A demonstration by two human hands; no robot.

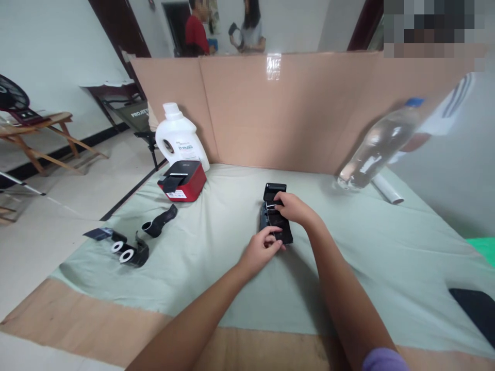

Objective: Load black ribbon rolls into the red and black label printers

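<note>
A small dark portable printer (275, 219) lies mid-table on the green cloth, its lid (275, 191) flipped up at the far end. My left hand (261, 250) grips the printer's near left end, fingers curled over its edge. Above the open compartment, my right hand (292, 207) has its thumb and fingertips bent together beside a shiny strip or roller; whether they pinch a piece is too small to make out. To the left are several black rolls with white cores (127, 256), a single black roll (159, 221) with a loose tail, and a red-and-black label printer (183, 181).
A white detergent jug (180, 135) stands behind the red printer. Cardboard (270, 113) walls off the table's back. At right, a large clear bottle (381, 147) tilts near a white tube (388, 189) and another person's arm. A dark flat object (474, 312) lies at the right edge.
</note>
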